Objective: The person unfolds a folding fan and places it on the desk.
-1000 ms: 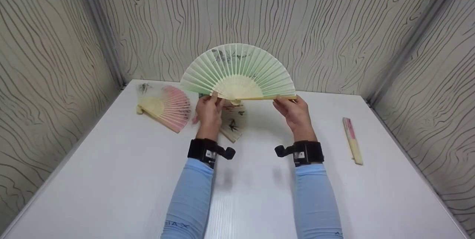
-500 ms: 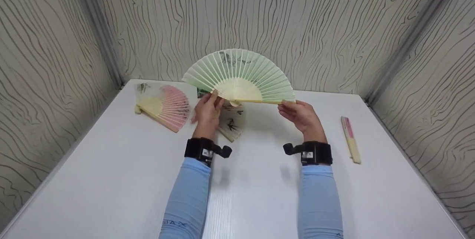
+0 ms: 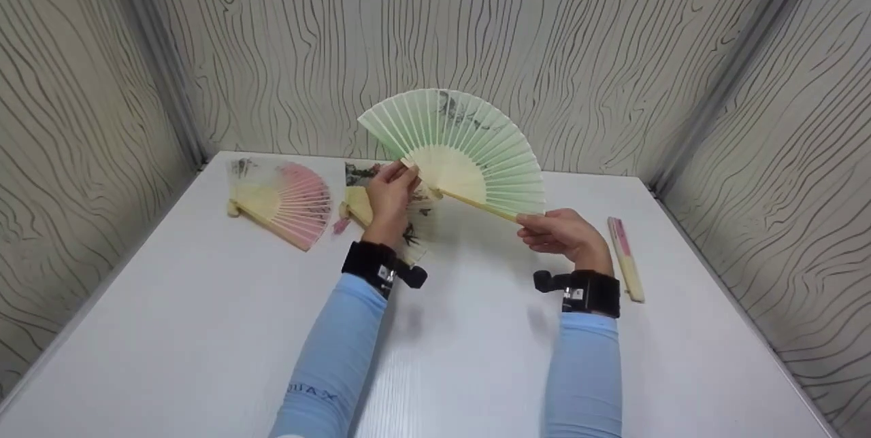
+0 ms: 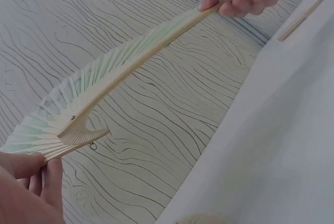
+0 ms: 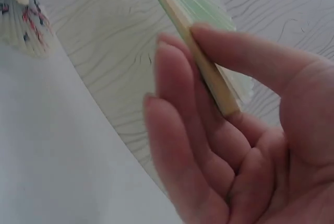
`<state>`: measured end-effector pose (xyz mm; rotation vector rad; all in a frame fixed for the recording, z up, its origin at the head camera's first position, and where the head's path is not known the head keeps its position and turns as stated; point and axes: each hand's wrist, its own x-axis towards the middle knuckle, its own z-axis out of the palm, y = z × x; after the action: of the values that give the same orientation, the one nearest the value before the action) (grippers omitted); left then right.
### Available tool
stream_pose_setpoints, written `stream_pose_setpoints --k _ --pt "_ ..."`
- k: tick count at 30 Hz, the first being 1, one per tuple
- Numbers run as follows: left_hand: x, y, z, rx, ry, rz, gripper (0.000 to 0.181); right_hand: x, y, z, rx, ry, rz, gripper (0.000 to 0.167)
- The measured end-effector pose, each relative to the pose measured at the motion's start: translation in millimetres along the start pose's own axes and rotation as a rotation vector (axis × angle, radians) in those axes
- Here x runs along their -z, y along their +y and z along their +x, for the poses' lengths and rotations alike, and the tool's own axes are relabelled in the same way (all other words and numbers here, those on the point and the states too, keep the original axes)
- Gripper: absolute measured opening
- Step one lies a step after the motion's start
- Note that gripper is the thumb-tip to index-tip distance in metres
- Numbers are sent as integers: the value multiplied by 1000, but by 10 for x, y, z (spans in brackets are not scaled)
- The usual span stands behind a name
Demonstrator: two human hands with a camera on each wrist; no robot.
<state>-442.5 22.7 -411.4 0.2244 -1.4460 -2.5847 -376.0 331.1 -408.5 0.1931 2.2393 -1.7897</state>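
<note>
A green-and-white folding fan (image 3: 469, 145), spread wide, is held above the table between both hands. My left hand (image 3: 391, 196) pinches its left side near the pale ribs; the left wrist view shows the thumb (image 4: 26, 162) over the rib edge. The fan's right guard stick slopes down to my right hand (image 3: 568, 234), which pinches the stick's outer end between thumb and fingers. In the right wrist view the guard stick (image 5: 219, 85) lies between thumb and curled fingers. A small metal ring (image 4: 93, 146) hangs by the pivot end.
On the white table (image 3: 463, 356), a spread pink fan (image 3: 306, 200) lies at the left. Another spread fan (image 3: 358, 201) with a pink tassel (image 3: 341, 225) is partly hidden behind my left hand. A folded pink fan (image 3: 626, 261) lies at the right. Patterned walls (image 3: 381, 30) stand behind.
The green fan has tilted clockwise, its right end lower. My right hand has moved right and down; my left hand still pinches the other side. The view has shifted slightly.
</note>
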Motion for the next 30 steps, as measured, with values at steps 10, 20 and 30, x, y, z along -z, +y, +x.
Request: stream_pose_setpoints --k 10,20,30 --pt "-337 -282 306 11 -74 414 32 219 341 -84 -79 -81 -153 30" --pt "-426 -590 452 116 7 660 35 63 567 -54 -278 -50 -41 27" --pt "-399 -766 435 158 -116 699 36 -22 539 -29 -306 40 -52 25"
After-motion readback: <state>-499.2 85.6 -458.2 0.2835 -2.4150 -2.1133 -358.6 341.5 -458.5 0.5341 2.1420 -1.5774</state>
